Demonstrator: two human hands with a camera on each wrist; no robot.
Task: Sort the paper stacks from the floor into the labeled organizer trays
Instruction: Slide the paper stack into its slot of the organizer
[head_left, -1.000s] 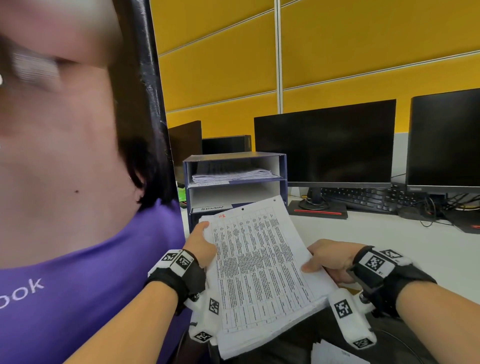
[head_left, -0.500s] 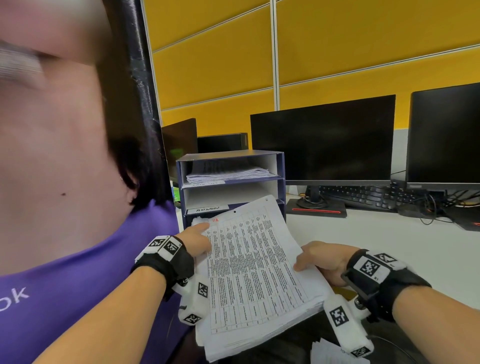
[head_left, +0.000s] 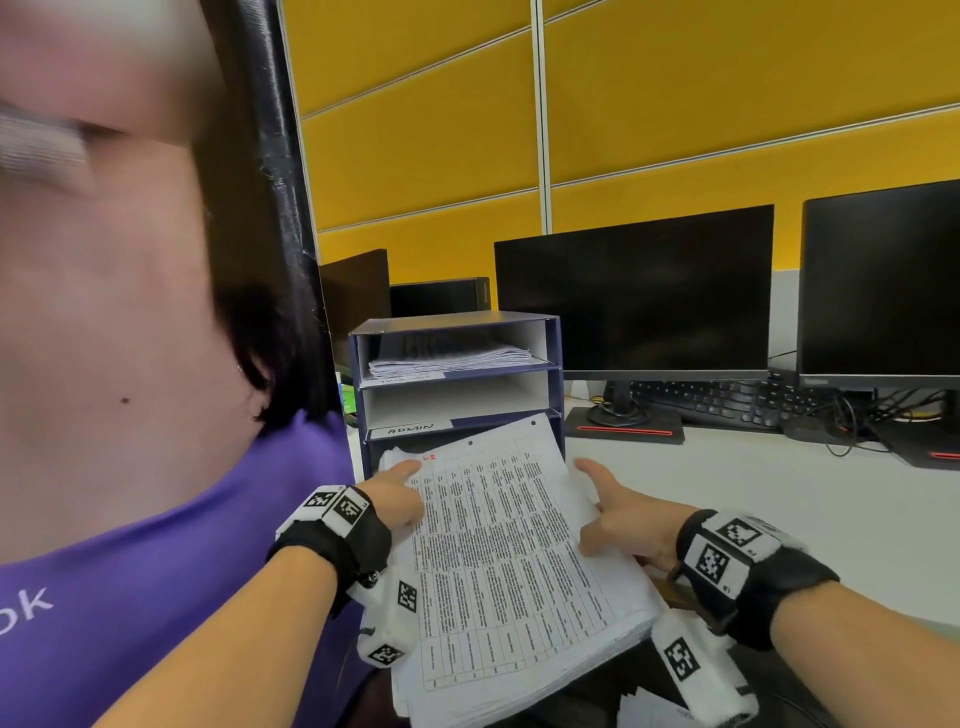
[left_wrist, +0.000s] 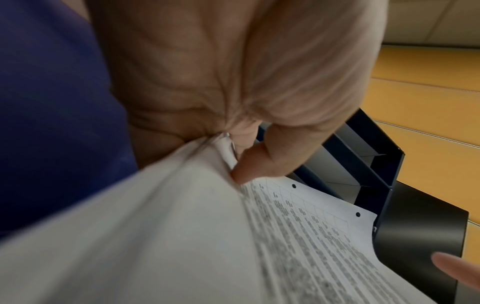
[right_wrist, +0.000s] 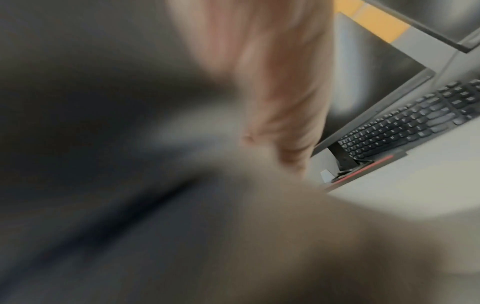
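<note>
I hold a thick paper stack (head_left: 509, 561) printed with tables, tilted up toward a blue three-tier organizer (head_left: 557, 364). My left hand (head_left: 400, 493) grips the stack's left edge, thumb on top near a red mark; the left wrist view shows the thumb pinching the sheets (left_wrist: 298, 236). My right hand (head_left: 628, 519) holds the right edge with its thumb stretched forward. The stack's far edge is at the lowest tier's opening and hides it. The top tier holds papers (head_left: 452, 358). The middle tier, labelled ADMIN (head_left: 410, 430), holds nothing. The right wrist view is blurred.
Another person in a purple shirt (head_left: 156, 571) stands close on the left. On the white desk (head_left: 779, 509) right of the organizer are two dark monitors (head_left: 634, 296) (head_left: 883, 286), a keyboard (head_left: 727, 402) and cables. Loose sheets (head_left: 649, 712) lie low at the right.
Both hands have carried the stack forward and up toward the organizer; its far edge now reaches the lowest tier. My right thumb has straightened.
</note>
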